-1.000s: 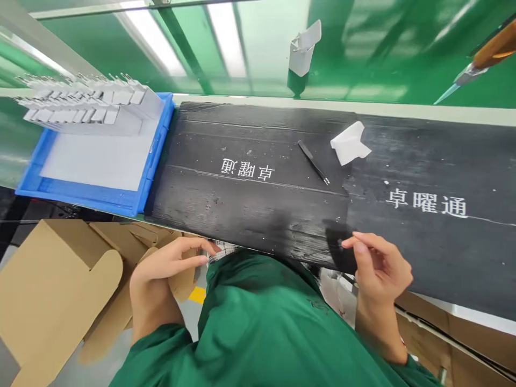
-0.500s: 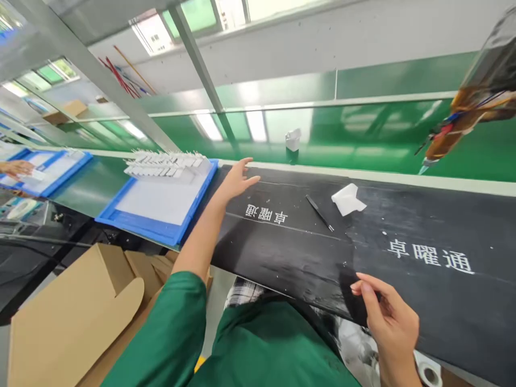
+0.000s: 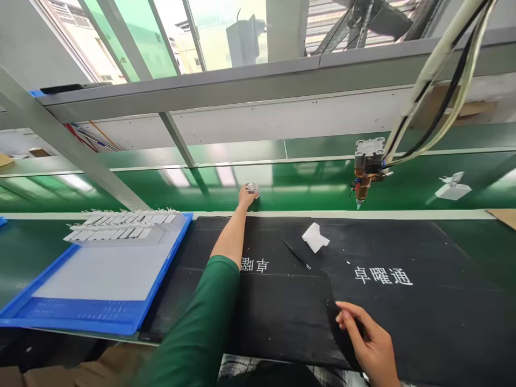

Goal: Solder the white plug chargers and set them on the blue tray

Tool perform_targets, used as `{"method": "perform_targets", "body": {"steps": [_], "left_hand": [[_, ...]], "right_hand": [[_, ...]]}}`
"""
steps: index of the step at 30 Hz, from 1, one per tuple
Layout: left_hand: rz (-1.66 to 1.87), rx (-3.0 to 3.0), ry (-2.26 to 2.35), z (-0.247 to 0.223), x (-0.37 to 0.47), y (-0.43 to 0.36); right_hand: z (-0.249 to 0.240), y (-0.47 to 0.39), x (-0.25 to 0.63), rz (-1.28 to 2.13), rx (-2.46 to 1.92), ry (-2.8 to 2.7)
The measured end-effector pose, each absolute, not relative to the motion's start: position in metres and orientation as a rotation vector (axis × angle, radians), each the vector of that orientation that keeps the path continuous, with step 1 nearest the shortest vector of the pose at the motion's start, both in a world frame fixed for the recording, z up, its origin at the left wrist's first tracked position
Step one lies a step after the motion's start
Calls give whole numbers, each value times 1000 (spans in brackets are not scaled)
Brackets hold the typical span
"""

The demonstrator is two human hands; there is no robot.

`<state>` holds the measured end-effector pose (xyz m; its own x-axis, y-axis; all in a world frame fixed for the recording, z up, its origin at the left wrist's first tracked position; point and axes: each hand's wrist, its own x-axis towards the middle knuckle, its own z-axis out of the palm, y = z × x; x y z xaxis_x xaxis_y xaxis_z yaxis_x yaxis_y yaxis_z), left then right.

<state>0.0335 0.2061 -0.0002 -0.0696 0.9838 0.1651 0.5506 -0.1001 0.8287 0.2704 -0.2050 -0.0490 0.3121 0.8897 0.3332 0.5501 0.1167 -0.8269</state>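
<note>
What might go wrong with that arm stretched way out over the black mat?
A few things, maybe. The left hand is at the small white box, far across the bench, so the box might tip or slip. The tweezers lie loose near that arm and could get bumped by it. And the green sleeve passes close to the blue tray, so a bump might jostle the white parts there.

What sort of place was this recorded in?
Probably a factory assembly station: a blue tray holds rows of matching white parts, a nozzle-tipped tool hangs over a long green strip, and tweezers lie on a black work mat.
</note>
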Motion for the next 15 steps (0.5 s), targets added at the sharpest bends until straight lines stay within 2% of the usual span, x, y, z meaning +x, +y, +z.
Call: {"method": "perform_targets", "body": {"steps": [4, 8, 12, 15], "left_hand": [[1025, 1723, 1605, 12, 16, 187], [932, 1859, 1513, 19, -4, 136], [710, 2077, 1428, 3, -20, 73], [692, 2130, 1414, -13, -29, 42]], "right_hand": [[-47, -206, 269, 435, -1580, -1292], [-44, -208, 269, 503, -1635, -1213], [-48, -209, 272, 532, -1701, -1116], [-52, -210, 274, 551, -1723, -1080]]}}
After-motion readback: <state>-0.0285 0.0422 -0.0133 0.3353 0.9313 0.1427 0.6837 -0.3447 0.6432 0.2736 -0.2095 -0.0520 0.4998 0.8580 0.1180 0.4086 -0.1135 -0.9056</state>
